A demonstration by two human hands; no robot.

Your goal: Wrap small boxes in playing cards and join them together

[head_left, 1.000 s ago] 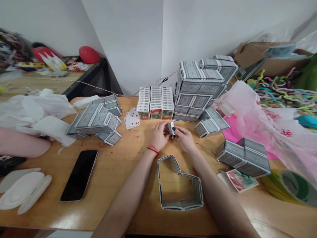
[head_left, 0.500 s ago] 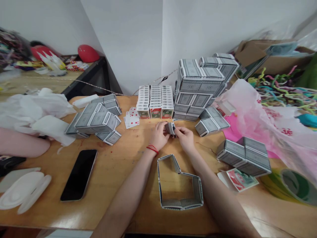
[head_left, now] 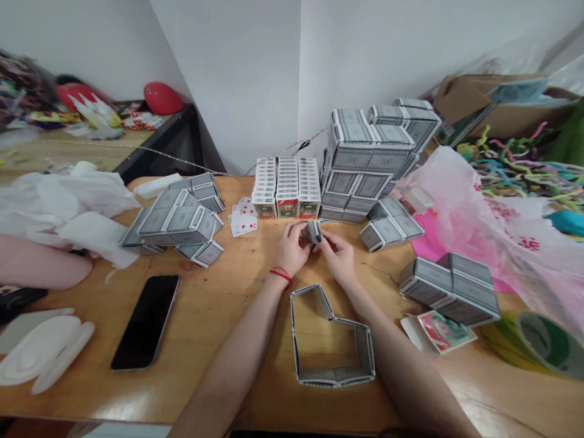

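Observation:
Between my two hands is a small folded playing-card piece (head_left: 312, 232) with a grey patterned back. My left hand (head_left: 292, 248), with a red string at the wrist, closes its fingers around the piece from the left. My right hand (head_left: 338, 255) pinches its right edge with thumb and fingers. Part of the piece is hidden by my fingers. Nearer to me, between my forearms, an open L-shaped frame of folded cards (head_left: 333, 351) stands on the wooden table (head_left: 214, 340).
Card packs (head_left: 286, 188) stand in rows behind my hands, beside loose cards (head_left: 245, 218). A tall stack of card blocks (head_left: 365, 164) rises at the back right. More card blocks (head_left: 177, 222) lie left. A phone (head_left: 146, 322) lies front left; green tape (head_left: 538, 340) sits at right.
The card piece has turned slightly and risen a little in my hands. My right fingers have shifted along its edge. Everything else stays where it was.

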